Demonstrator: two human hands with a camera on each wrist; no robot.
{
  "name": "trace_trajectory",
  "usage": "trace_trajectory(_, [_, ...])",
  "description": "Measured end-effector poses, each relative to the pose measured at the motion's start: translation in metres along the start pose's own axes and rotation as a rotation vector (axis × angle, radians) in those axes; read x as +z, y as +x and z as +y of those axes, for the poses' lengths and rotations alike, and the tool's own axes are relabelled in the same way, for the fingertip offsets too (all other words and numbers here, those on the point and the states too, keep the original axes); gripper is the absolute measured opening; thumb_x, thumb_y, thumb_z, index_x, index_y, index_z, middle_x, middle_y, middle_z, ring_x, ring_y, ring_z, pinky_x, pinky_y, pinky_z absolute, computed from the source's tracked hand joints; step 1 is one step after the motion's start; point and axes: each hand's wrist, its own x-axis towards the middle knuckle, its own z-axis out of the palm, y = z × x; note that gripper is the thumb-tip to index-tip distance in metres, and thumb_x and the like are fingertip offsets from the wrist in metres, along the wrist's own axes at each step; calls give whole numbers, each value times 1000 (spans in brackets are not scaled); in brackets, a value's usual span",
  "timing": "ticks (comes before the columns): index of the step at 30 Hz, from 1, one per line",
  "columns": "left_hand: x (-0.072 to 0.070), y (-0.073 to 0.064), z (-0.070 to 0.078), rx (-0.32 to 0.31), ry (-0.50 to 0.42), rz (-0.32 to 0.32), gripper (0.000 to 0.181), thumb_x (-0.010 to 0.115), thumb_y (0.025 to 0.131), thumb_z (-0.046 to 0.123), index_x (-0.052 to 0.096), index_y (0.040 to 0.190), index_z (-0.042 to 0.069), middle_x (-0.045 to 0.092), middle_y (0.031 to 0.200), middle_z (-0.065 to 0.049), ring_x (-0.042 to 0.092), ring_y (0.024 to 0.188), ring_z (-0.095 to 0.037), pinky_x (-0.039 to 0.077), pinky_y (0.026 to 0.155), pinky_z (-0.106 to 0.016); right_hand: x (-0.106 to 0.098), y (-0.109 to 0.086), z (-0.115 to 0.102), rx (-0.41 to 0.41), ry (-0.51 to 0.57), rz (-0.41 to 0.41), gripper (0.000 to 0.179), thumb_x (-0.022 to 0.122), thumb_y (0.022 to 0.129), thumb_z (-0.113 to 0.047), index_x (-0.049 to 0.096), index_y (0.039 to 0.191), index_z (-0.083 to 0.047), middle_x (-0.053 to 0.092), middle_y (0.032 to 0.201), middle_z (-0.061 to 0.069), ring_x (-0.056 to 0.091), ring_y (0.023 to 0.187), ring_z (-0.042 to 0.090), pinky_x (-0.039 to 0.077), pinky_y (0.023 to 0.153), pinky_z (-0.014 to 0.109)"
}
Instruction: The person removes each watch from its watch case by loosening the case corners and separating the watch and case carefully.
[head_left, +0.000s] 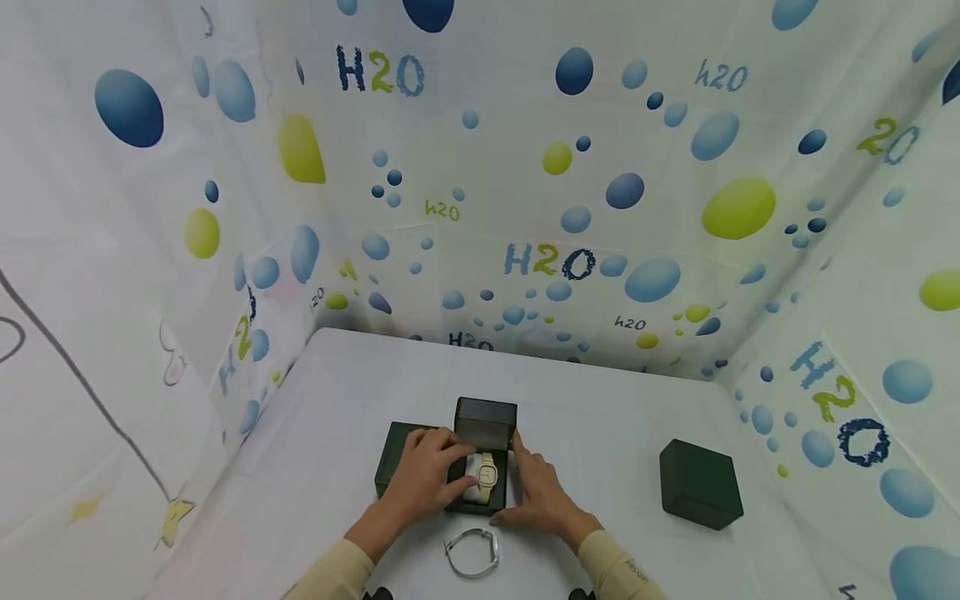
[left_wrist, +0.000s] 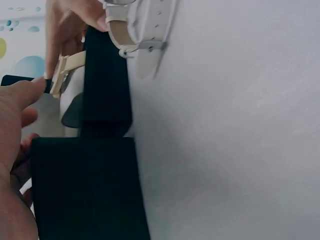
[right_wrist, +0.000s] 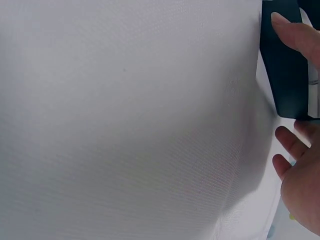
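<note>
A gold-coloured wristwatch [head_left: 487,477] sits on a white cushion [head_left: 472,465] inside a dark watch box [head_left: 480,508] whose lid [head_left: 486,421] stands raised at the back. My left hand [head_left: 423,471] reaches over the box from the left, thumb and index finger spread at the watch's left side. In the left wrist view the thumb [left_wrist: 30,92] comes up against the watch [left_wrist: 59,77]; whether it pinches is hidden. My right hand [head_left: 542,492] holds the box, thumb at its front corner and fingers along its right side. A silver-coloured watch with a white strap [left_wrist: 150,35] lies in front.
A second dark green box [head_left: 392,454] stands against the left side of the open one, partly behind my left hand. Another dark green box [head_left: 701,485] stands apart on the right of the white table [head_left: 600,417]. Patterned cloth [head_left: 480,167] hangs behind and at both sides.
</note>
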Motion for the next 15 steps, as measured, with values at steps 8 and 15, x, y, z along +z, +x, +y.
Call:
trace_trajectory(8, [4, -4, 0, -72, 150, -149, 67, 85, 80, 59, 71, 133, 21, 56, 139, -11, 48, 132, -33, 30, 112, -57, 1, -12, -3, -60, -63, 46, 125, 82, 79, -66, 13, 169, -14, 54, 155, 12, 57, 132, 33, 49, 108, 57])
trace_trajectory(15, [7, -2, 5, -80, 250, -184, 74, 85, 77, 63, 71, 135, 20, 53, 141, -12, 46, 134, -34, 31, 111, -59, 1, -18, -10, -240, -227, 256, 65, 66, 96, -60, 63, 142, -14, 67, 110, -4, 59, 94, 8, 54, 77, 30])
